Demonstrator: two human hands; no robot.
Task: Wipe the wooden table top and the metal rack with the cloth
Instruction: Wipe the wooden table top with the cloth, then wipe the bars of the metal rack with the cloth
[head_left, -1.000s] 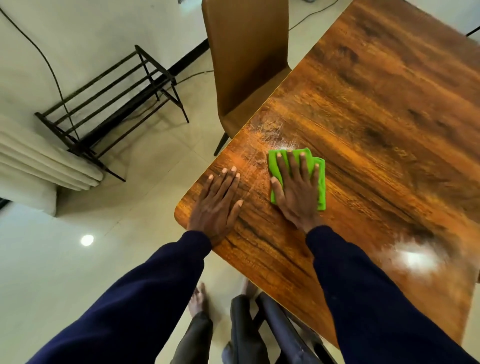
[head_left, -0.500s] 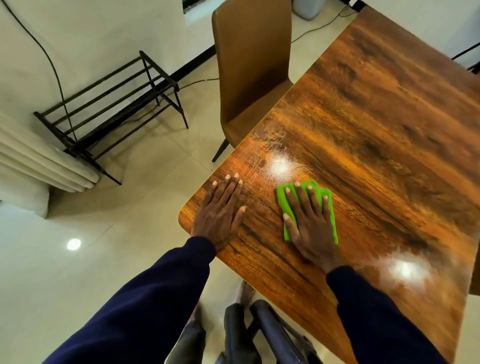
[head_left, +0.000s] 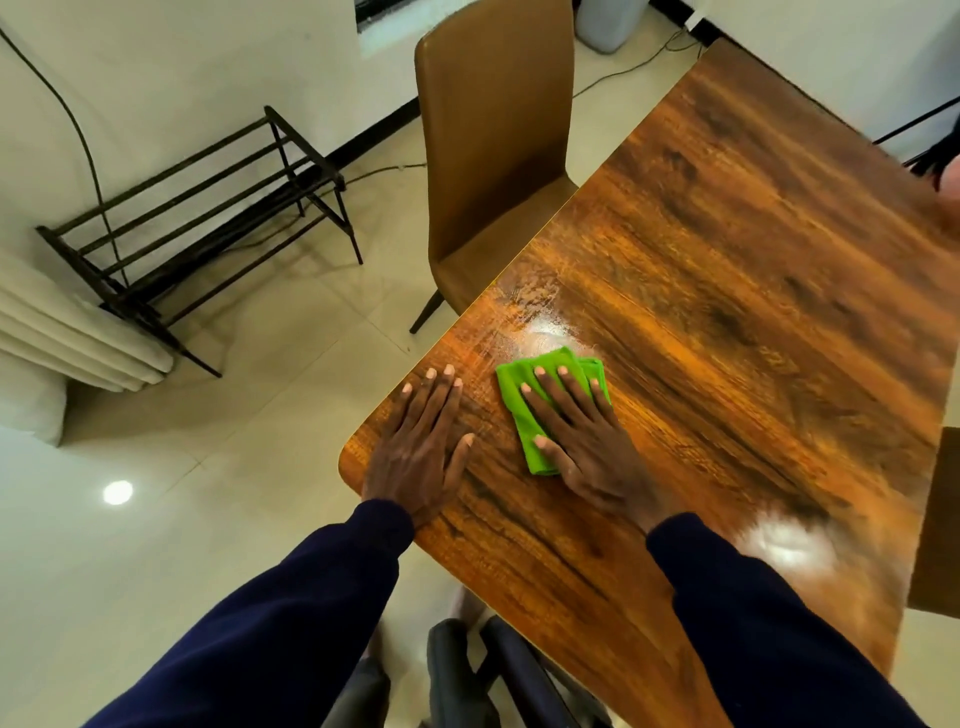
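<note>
A folded green cloth (head_left: 519, 410) lies flat on the wooden table top (head_left: 727, 291) near its left corner. My right hand (head_left: 582, 436) presses down on the cloth with straight, spread fingers. To the left of it, my left hand (head_left: 423, 447) rests flat on the bare wood by the table's edge, holding nothing. A smeared wet patch shines just beyond the cloth. The black metal rack (head_left: 202, 208) stands on the floor against the white wall at the left, apart from both hands.
A brown chair (head_left: 493, 145) is pushed in at the table's left side. A black cable (head_left: 67, 119) runs down the wall behind the rack. White folded curtain fabric (head_left: 57, 338) sits at the far left. A dark chair frame (head_left: 498, 675) is below, by my legs.
My right hand has slid the cloth along the table towards my left hand. The left hand stays flat on the wood. The view has shifted a little.
</note>
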